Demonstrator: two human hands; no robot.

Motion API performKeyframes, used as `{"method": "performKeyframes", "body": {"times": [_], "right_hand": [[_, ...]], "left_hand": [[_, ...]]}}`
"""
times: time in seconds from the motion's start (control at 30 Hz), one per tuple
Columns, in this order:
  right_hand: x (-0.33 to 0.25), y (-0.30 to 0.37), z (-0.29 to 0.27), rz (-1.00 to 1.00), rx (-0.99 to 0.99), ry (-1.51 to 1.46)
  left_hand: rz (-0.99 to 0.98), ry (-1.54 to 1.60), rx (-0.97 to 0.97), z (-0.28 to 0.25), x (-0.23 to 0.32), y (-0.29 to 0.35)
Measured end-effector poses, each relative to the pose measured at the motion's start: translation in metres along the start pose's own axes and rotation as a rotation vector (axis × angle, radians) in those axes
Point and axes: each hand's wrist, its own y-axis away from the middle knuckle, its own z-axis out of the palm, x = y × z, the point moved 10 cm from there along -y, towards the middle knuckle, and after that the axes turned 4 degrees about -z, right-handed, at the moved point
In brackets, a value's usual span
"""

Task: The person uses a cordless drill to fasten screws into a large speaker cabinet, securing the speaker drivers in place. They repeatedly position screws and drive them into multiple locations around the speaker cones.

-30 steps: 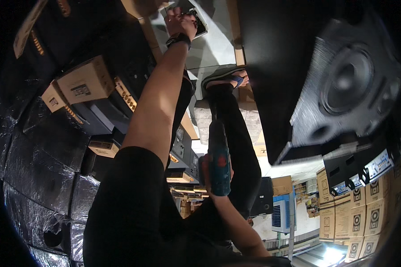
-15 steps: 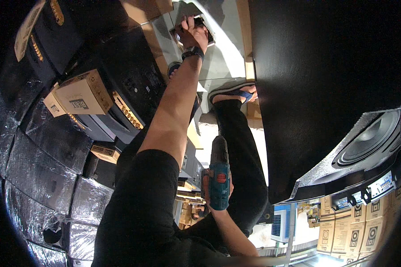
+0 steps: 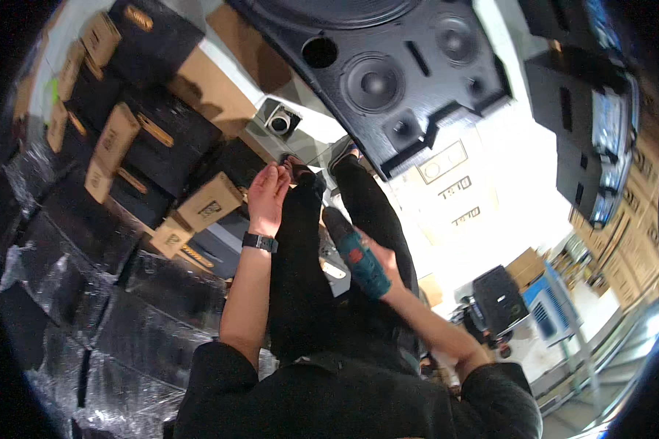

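My right hand point(image 3: 385, 265) is wrapped round the handle of a teal and black cordless drill point(image 3: 360, 260), held in front of my legs with its dark nose pointing up and left. My left hand point(image 3: 269, 194), with a dark watch on its wrist, is raised over my feet. Its fingertips are pinched together, and whatever lies between them is too small to make out. Beyond it on the floor sits a small square dark object point(image 3: 291, 130) with a pale round ring in it. A large black speaker cabinet point(image 3: 373, 82) with several round drivers lies ahead, touching neither hand.
Black cabinets point(image 3: 157, 88) with brown cartons point(image 3: 211, 205) on them crowd the left side. Plastic-wrapped black units point(image 3: 154, 322) are stacked nearer. More black cabinets point(image 3: 564, 124) stand at the right, with a blue-framed unit point(image 3: 553, 311) and stacked cartons point(image 3: 626, 256) behind.
My left hand has come back from the small square object on the floor, its fingers now pinched. The drill has tilted leftward in my right hand. My view has swung round, bringing the cabinet's drivers ahead.
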Motion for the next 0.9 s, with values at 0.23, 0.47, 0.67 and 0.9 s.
{"method": "performKeyframes", "body": {"times": [0.23,0.47,0.67,0.9], "right_hand": [[-0.239,0.105,-0.089,-0.698,0.275,0.021],[-0.287,0.135,-0.137,-0.851,0.441,-0.024],[-0.274,0.151,-0.161,-0.659,0.558,0.046],[-0.284,0.153,-0.177,-0.631,0.768,-0.014]], "left_hand": [[-0.04,-0.141,-0.436,0.197,0.12,0.215],[-0.007,-0.358,-0.672,0.314,0.159,0.288],[-0.081,-0.406,-0.689,0.37,0.153,0.313],[-0.183,-0.627,-0.738,0.412,0.152,0.306]]}}
